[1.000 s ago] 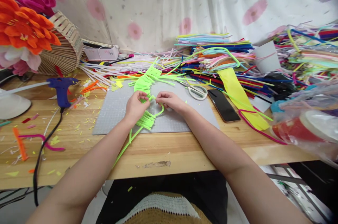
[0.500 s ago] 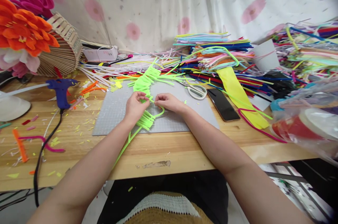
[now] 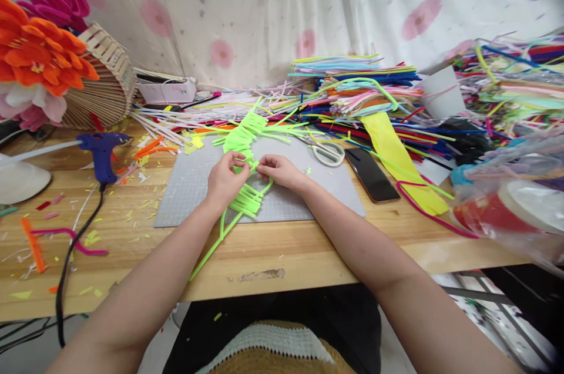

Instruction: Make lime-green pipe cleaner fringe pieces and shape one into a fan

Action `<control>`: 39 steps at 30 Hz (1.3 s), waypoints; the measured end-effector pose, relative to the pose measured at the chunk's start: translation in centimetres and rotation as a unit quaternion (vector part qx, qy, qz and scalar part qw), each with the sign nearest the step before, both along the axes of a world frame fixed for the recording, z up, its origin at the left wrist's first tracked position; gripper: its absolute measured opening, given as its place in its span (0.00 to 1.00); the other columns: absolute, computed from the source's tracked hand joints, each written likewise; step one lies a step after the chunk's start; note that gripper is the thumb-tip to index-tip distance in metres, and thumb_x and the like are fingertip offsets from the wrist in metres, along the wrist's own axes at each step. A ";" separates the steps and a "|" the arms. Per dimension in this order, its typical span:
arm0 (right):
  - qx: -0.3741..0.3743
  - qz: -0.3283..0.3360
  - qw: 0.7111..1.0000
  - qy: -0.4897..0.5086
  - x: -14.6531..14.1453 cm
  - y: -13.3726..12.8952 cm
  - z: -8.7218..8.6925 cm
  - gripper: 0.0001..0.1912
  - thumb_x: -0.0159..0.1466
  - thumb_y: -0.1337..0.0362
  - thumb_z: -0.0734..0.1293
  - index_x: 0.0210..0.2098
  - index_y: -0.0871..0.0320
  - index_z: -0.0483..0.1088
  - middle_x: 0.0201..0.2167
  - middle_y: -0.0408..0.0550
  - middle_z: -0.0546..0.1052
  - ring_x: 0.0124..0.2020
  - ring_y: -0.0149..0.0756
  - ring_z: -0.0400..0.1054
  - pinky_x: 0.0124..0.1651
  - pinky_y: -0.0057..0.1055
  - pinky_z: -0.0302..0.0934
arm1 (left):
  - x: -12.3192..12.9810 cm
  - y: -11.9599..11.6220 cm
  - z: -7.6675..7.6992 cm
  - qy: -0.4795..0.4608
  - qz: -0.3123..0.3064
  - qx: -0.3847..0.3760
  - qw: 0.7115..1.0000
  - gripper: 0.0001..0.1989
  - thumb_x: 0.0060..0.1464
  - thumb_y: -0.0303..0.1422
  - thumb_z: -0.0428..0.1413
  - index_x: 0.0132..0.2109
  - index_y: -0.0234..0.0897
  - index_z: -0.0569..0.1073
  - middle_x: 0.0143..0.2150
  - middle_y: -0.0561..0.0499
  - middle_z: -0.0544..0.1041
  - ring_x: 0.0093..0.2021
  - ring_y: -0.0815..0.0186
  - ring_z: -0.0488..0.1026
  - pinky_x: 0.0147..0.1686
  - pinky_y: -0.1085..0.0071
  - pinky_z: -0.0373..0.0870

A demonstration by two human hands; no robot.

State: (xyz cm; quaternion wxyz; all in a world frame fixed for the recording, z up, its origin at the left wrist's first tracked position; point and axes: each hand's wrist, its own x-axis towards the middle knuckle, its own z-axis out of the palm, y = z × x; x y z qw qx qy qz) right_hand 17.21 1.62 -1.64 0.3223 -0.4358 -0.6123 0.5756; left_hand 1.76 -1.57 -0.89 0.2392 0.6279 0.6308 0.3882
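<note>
A bright green pipe-cleaner piece hangs below my fingers, its long stems reaching down over the table's front edge area. My left hand is closed, thumb and fingers pinched on this green piece. From the right, my right hand pinches a green strand of the same piece, its fingertips close to the left ones. Just beyond my hands lies a pile of short green pipe cleaners. Under everything is a grey cutting mat. My fingers hide the spot where the strands meet.
White-handled scissors and a black phone lie to the right, beside a yellow strip. Bundles of coloured pipe cleaners line the back. At the left are a blue glue gun with its cord and an orange flower.
The lower part of the green piece has swung slightly to the right, and the loop beside it looks narrower. Both hands stay nearly in place, still pinching.
</note>
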 end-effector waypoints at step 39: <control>0.088 -0.038 0.985 -0.142 0.0 -0.3 -0.5 0.06 0.51 0.64 0.62 0.20 0.58 0.63 0.16 0.40 0.70 0.18 0.24 0.57 0.22 0.23 0.49 | -0.9 0.2 0.6 0.200 -0.011 0.055 0.978 0.05 0.45 0.34 0.54 0.29 0.39 0.73 0.35 0.53 0.72 0.27 0.71 0.67 0.26 0.72 0.58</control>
